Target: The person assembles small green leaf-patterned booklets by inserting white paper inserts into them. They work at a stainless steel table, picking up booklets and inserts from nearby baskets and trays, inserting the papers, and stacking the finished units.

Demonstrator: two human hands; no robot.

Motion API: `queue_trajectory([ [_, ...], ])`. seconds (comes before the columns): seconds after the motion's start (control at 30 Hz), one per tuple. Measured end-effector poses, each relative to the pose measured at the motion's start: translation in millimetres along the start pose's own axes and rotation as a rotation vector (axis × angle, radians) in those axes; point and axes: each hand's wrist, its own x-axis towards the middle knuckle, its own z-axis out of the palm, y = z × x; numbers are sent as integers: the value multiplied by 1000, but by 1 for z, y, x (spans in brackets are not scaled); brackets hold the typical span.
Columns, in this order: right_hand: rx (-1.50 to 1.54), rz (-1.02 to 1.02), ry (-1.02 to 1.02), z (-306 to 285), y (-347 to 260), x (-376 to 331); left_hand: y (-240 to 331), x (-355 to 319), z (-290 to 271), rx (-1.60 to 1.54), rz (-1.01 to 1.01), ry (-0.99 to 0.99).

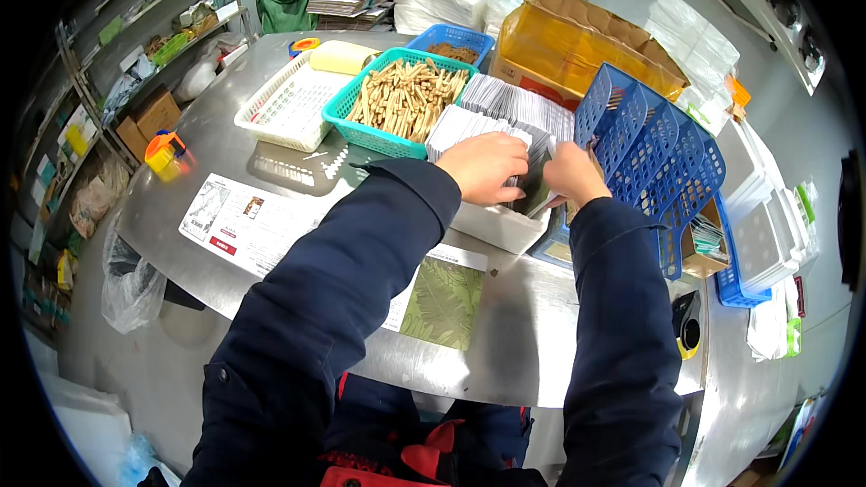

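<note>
A white box (492, 225) packed with rows of thin paper packets (460, 131) stands in front of me on the metal table. My left hand (487, 168) lies over the near packets, its fingers curled round their edges. Beside it, my right hand (575, 176) pinches the edge of a thin packet at the box's right side. Its fingertips are partly hidden. Under my forearms, a green leaf-patterned sheet (446, 299) and a white printed sheet (230, 221) lie flat on the table.
Left of the box are a teal basket (374, 138) of short tan sticks and a white basket (293, 133). A blue perforated rack (651, 158) stands close on the right. Behind are a cardboard box (586, 32) and a blue basket (424, 41). An orange tape dispenser (164, 155) sits far left.
</note>
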Motion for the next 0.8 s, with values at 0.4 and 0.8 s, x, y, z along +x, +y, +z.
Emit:
queue_trajectory([
  [0.4,161,114,-36,12,5,0,13,-13,-7,-158,-17,166],
  [0.8,131,117,-9,4,63,5,73,-110,-108,-154,-255,52],
])
